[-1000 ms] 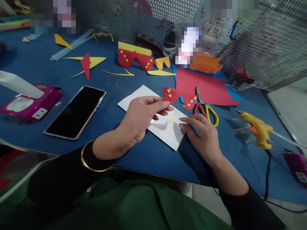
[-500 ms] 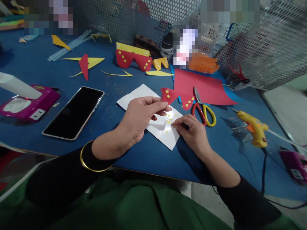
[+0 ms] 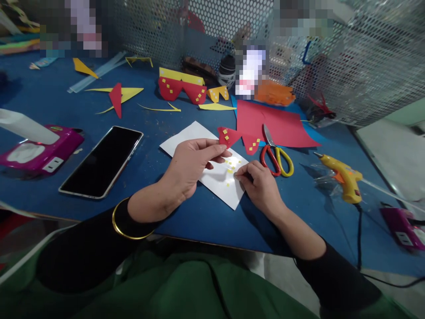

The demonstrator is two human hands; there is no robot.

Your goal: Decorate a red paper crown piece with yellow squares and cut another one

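Note:
My left hand pinches one end of a red paper cut-out dotted with small yellow squares and holds it just above a white sheet on the blue table. My right hand rests on the white sheet, thumb and forefinger pressed together at several tiny yellow paper squares that lie there. Whether a square is between the fingertips I cannot tell.
Red-and-yellow-handled scissors and a red paper sheet lie right of the hands. A yellow glue gun sits further right. A black phone and pink box are on the left. Finished red-and-yellow paper pieces lie before a mesh screen.
My right hand slid left across the white sheet to the yellow squares and its fingers closed to a pinch. The left hand kept hold of the red cut-out.

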